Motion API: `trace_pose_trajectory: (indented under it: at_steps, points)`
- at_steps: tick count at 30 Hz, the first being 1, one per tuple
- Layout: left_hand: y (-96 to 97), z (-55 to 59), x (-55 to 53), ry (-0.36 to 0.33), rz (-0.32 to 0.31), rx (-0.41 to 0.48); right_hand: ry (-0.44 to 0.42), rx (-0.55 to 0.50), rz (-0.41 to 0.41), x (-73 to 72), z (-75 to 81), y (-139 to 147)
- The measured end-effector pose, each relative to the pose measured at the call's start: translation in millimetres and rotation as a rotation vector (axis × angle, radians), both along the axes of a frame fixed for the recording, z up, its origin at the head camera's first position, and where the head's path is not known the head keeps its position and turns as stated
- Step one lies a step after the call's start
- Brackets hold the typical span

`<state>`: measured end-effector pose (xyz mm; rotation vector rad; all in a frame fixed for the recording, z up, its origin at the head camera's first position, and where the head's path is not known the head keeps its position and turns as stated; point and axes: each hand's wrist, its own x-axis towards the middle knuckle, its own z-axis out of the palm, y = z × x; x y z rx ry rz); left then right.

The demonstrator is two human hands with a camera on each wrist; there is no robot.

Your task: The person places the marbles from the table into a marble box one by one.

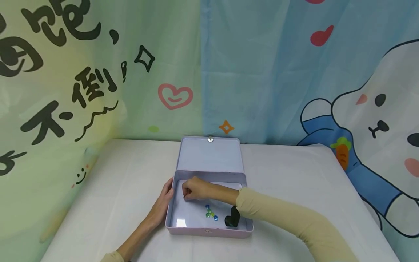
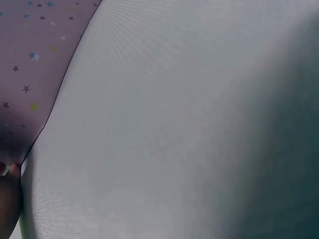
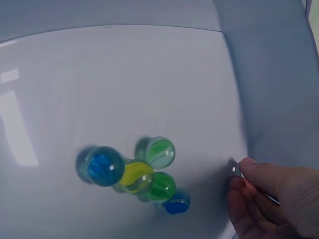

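Right hand (image 1: pixel 198 189) pinches a marble (image 3: pixel 235 170) inside the box's (image 1: pixel 190 231) left edge, left hand (image 1: pixel 159 208) resting outside, fingers relaxed!

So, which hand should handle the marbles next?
Probably the right hand: it is inside the box, pinching what looks like a marble, near the five loose marbles. The left hand rests against the box's outer left side.

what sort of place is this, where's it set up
Probably an indoor tabletop spot set up for play or filming, though the wider room isn't shown: a white-covered table before a cartoon-print curtain, with an open box of glass marbles on it.
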<state>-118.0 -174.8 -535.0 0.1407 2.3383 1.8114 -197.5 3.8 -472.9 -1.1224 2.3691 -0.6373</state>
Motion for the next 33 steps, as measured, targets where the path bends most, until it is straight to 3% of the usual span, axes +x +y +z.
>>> trace_pose_trajectory:
  at_steps: [24, 28, 33]
  points:
    - [0.0, -0.6, 1.1, 0.000, -0.004, 0.022, -0.034, 0.078, 0.002, -4.9, 3.3, -5]
    - [-0.2, -1.5, 0.8, -0.002, 0.000, 0.008, -0.040, 0.048, 0.002, -5.5, 12.7, 1]
    - [1.0, -1.1, 0.6, 0.002, 0.002, 0.011, -0.059, -0.056, 0.022, 1.3, 35.5, 18]
